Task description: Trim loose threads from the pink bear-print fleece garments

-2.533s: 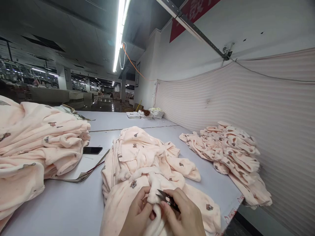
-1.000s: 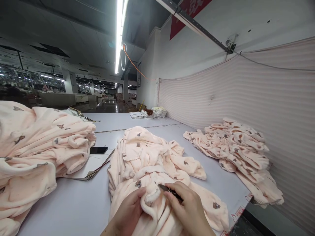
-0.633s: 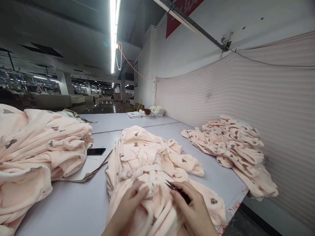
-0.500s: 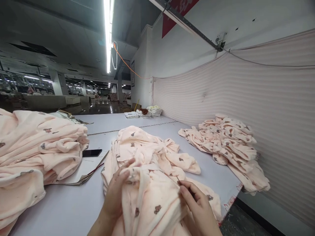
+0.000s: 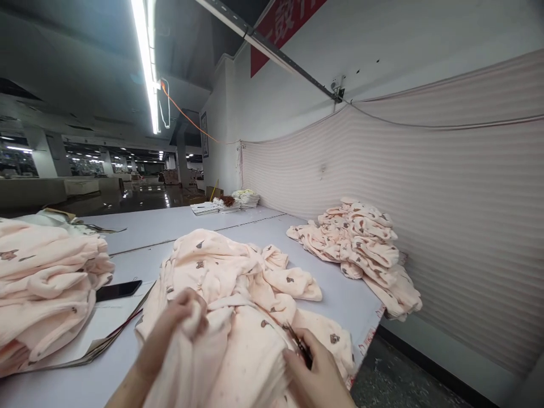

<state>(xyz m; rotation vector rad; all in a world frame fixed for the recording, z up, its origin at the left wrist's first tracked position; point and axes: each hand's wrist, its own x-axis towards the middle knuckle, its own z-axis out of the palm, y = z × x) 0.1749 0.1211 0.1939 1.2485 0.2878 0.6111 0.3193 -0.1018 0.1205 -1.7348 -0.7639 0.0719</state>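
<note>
A pile of pale pink fleece garments (image 5: 238, 283) with small brown bear prints lies in front of me on a white table (image 5: 170, 224). My left hand (image 5: 172, 326) is closed on a fold of the top garment and holds it up. My right hand (image 5: 317, 377) rests low on the same garment, fingers wrapped round small dark thread snips (image 5: 297, 345) whose tip points up and left.
A taller stack of pink garments (image 5: 42, 283) stands at the left. A black phone (image 5: 118, 290) lies on a paper folder (image 5: 85, 340) beside it. Another pink pile (image 5: 357, 243) sits at the right table edge by a striped fabric wall. Folded white items (image 5: 238, 199) lie far back.
My left hand has moved from pinching a small fold beside the snips to gripping and lifting a larger part of the garment. The snips have dropped lower. The view has swung to the right.
</note>
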